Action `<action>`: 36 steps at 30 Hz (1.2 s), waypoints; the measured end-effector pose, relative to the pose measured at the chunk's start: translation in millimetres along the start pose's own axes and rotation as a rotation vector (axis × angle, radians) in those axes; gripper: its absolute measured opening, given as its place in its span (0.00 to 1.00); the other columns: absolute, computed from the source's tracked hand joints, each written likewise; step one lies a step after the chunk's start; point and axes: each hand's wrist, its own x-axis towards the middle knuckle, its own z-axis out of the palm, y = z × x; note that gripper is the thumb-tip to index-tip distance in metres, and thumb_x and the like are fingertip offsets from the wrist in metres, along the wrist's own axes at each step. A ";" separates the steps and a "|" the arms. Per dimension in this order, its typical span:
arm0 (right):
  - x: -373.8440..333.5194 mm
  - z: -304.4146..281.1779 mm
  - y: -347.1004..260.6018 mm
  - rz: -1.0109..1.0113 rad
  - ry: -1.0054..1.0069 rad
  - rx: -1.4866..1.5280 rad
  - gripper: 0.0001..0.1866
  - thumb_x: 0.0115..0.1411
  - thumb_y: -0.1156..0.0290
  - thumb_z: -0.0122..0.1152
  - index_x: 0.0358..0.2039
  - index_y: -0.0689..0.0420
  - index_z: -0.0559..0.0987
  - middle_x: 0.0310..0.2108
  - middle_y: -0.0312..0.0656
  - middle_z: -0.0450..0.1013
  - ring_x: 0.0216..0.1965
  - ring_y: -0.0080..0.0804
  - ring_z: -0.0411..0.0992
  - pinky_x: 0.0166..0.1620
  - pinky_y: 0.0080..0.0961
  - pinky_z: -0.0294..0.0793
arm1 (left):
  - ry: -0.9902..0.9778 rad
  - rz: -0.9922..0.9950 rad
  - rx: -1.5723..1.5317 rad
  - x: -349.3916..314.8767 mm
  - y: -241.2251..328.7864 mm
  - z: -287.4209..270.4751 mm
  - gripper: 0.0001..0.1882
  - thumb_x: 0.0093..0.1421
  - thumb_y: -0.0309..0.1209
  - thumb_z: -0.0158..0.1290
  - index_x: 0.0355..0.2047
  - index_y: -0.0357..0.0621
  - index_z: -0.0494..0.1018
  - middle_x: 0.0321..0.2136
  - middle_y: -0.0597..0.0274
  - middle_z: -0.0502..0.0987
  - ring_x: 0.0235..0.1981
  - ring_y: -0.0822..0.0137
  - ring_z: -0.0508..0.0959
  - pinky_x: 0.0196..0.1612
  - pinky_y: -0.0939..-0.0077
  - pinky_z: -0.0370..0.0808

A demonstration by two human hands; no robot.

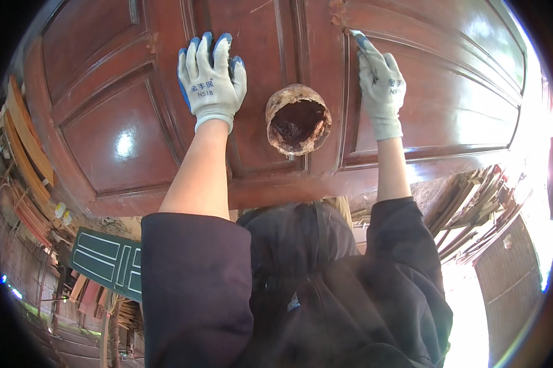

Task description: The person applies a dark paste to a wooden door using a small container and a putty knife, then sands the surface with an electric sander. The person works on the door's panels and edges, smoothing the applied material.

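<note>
Where the head view runs from ten round to two o'clock, a glossy red-brown panelled door (322,67) fills the field, its mouldings bowed by the lens. Left hand (212,86), in a pale knit work glove with blue-coated fingertips, at eleven o'clock: palm down on the door, fingers moderately spread, pointing to twelve. Right hand (379,89), matching glove, between one and two o'clock: fingers drawn together, pinching a small pale-tipped tool (354,32). Its tip points toward eleven, next to a rough brown patch (339,13) at a joint in the door frame; most of the tool is hidden in the grip, exact kind unclear.

Just past twelve, between the wrists and apart from both: a round open pot (298,119), on the door, rim thickly crusted in tan and brown, dark inside.

Six o'clock: the wearer's black jacket (344,306). Eight o'clock: a dark green panel (108,260) with white outlines. Nine o'clock: curved timber boards (26,138). Three o'clock: stacked wood strips (472,211), bright light beyond.
</note>
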 end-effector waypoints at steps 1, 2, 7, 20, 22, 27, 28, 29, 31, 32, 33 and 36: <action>-0.2 1.7 1.9 -0.032 -0.018 -0.046 0.17 0.61 0.64 0.63 0.50 0.35 0.82 0.24 0.35 0.68 0.22 0.34 0.71 0.28 0.33 0.74 | 0.000 -0.001 0.002 0.9 0.6 -0.3 0.24 0.61 0.40 0.51 0.58 0.57 0.69 0.60 0.53 0.68 0.64 0.50 0.63 0.69 0.46 0.52; -0.4 6.6 6.8 -0.065 -0.036 -0.092 0.16 0.60 0.65 0.63 0.50 0.38 0.83 0.24 0.35 0.69 0.23 0.34 0.72 0.28 0.32 0.74 | -0.002 -0.002 -0.004 -0.1 1.4 -1.1 0.24 0.61 0.40 0.51 0.58 0.57 0.69 0.60 0.53 0.68 0.64 0.50 0.63 0.69 0.46 0.52; 7.6 21.2 32.7 -0.208 0.019 -0.155 0.15 0.57 0.67 0.65 0.46 0.43 0.84 0.27 0.35 0.70 0.24 0.35 0.74 0.29 0.33 0.76 | 0.023 0.003 -0.019 5.2 0.1 1.3 0.24 0.61 0.41 0.52 0.58 0.57 0.69 0.60 0.53 0.67 0.64 0.50 0.63 0.69 0.46 0.52; 15.7 18.6 18.7 -0.154 0.040 -0.087 0.15 0.61 0.63 0.64 0.49 0.40 0.82 0.24 0.36 0.70 0.22 0.36 0.72 0.27 0.33 0.74 | 0.044 -0.001 -0.035 9.4 -2.3 6.6 0.24 0.61 0.41 0.52 0.58 0.59 0.69 0.60 0.54 0.68 0.64 0.49 0.63 0.69 0.45 0.53; 18.9 11.1 12.2 -0.167 -0.021 -0.141 0.15 0.62 0.62 0.63 0.50 0.39 0.82 0.24 0.36 0.70 0.23 0.36 0.73 0.27 0.34 0.75 | 0.046 -0.001 -0.020 9.0 -3.4 6.7 0.24 0.61 0.41 0.52 0.58 0.59 0.69 0.60 0.55 0.68 0.63 0.50 0.64 0.69 0.45 0.53; 27.1 -13.8 0.1 -0.234 -0.162 -0.264 0.16 0.65 0.61 0.59 0.53 0.36 0.79 0.24 0.36 0.69 0.25 0.37 0.75 0.28 0.36 0.75 | 0.050 -0.004 0.008 9.7 -3.5 5.9 0.23 0.59 0.42 0.54 0.56 0.60 0.71 0.59 0.57 0.68 0.64 0.52 0.64 0.70 0.47 0.54; 28.9 -18.0 -1.5 -0.230 -0.179 -0.261 0.15 0.65 0.61 0.58 0.53 0.36 0.80 0.25 0.36 0.70 0.25 0.37 0.75 0.29 0.35 0.76 | 0.049 -0.004 0.009 9.2 -3.3 6.2 0.23 0.59 0.42 0.54 0.56 0.60 0.71 0.59 0.57 0.68 0.64 0.52 0.64 0.70 0.47 0.54; 30.2 -23.1 -3.7 -0.227 -0.196 -0.259 0.15 0.65 0.61 0.58 0.52 0.37 0.80 0.25 0.36 0.70 0.26 0.37 0.75 0.30 0.35 0.76 | 0.048 -0.004 0.010 8.8 -3.0 6.3 0.23 0.59 0.42 0.54 0.56 0.61 0.71 0.59 0.57 0.68 0.64 0.52 0.64 0.69 0.47 0.54; 32.0 -31.6 -9.1 -0.179 -0.221 -0.177 0.15 0.65 0.60 0.57 0.52 0.39 0.81 0.26 0.36 0.72 0.27 0.37 0.75 0.32 0.34 0.76 | 0.036 -0.006 0.000 8.0 -3.8 6.0 0.23 0.61 0.42 0.52 0.57 0.60 0.70 0.60 0.56 0.68 0.64 0.51 0.63 0.69 0.46 0.53; 32.5 -36.1 -11.8 -0.134 -0.229 -0.098 0.14 0.66 0.60 0.57 0.51 0.40 0.81 0.28 0.36 0.73 0.28 0.37 0.76 0.33 0.33 0.77 | 0.030 -0.008 -0.004 7.7 -4.4 5.8 0.23 0.61 0.41 0.52 0.58 0.59 0.70 0.60 0.55 0.68 0.64 0.51 0.63 0.69 0.46 0.53; 32.6 -38.6 -12.5 -0.088 -0.238 -0.023 0.14 0.66 0.60 0.57 0.51 0.41 0.81 0.29 0.35 0.75 0.29 0.37 0.76 0.34 0.32 0.77 | 0.034 -0.009 0.002 7.8 -3.9 6.0 0.23 0.61 0.42 0.52 0.57 0.60 0.70 0.60 0.56 0.68 0.64 0.51 0.63 0.70 0.46 0.53; 38.6 -33.7 -8.2 -0.091 -0.176 0.025 0.14 0.66 0.60 0.56 0.50 0.43 0.82 0.36 0.37 0.79 0.34 0.38 0.78 0.40 0.32 0.77 | 0.043 -0.010 0.014 8.7 -3.0 6.1 0.23 0.60 0.43 0.54 0.56 0.61 0.71 0.59 0.57 0.68 0.64 0.53 0.63 0.70 0.47 0.54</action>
